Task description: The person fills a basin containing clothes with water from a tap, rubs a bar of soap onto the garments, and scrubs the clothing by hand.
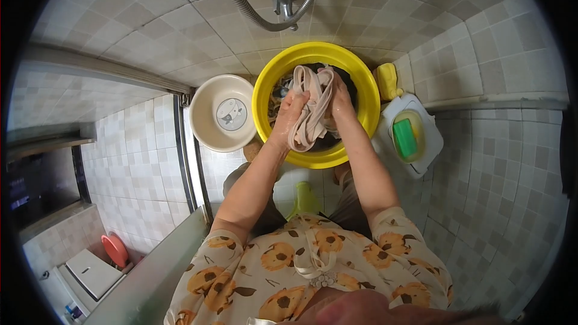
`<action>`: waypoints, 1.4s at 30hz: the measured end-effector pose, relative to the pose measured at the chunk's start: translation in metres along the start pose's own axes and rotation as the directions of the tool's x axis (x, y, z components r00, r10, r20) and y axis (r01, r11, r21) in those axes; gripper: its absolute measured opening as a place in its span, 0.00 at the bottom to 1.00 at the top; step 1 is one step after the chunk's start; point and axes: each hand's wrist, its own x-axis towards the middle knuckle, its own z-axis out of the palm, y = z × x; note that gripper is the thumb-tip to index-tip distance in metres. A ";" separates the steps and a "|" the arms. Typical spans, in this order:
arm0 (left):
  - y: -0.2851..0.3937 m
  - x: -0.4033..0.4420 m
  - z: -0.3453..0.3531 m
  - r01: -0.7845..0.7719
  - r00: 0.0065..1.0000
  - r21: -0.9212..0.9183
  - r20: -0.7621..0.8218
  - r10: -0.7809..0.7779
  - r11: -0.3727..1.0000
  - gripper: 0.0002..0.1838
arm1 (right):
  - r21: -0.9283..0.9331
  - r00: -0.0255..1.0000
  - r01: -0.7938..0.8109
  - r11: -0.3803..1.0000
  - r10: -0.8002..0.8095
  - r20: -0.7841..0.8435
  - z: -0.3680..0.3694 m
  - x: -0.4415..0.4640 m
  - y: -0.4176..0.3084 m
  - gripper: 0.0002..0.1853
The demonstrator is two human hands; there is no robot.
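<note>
My left hand and right hand grip opposite sides of the beige cloth, fingers curled around its folds. Cloth position: over dark laundry in the yellow tub.

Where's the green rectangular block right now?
In the head view, the green rectangular block lies right of centre, in a pale yellowish oval dish atop a white boxy object, just right of the round yellow basin.
</note>
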 end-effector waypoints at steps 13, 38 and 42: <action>0.024 0.004 -0.014 -0.203 0.974 0.045 -0.091 0.206 0.978 0.18 | -0.188 0.974 0.027 0.982 0.017 0.227 0.002 -0.015 -0.025 0.20; 0.024 0.007 -0.026 0.156 0.984 -0.449 0.150 -0.098 0.880 0.24 | -0.713 0.922 0.385 0.586 -0.218 0.319 0.014 -0.024 -0.027 0.19; 0.024 0.005 -0.019 0.171 0.985 -0.432 0.102 -0.140 0.886 0.24 | -0.636 0.906 0.405 0.657 -0.382 0.182 -0.002 -0.023 -0.038 0.19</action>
